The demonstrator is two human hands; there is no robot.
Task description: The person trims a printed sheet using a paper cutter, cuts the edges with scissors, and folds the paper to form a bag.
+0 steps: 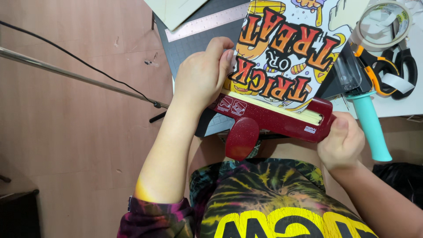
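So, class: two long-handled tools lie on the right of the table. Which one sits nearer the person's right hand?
The teal-handled tool: its handle runs right beside the right hand. The orange-and-black scissors lie farther up, beside the tape roll.

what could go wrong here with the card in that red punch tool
The printed card is steadied only by the left hand, so it could skew in the dark red punch and cut crooked. The right hand grips the punch's very end, where it might slip. The teal-handled tool overhangs the table edge and could get knocked off.
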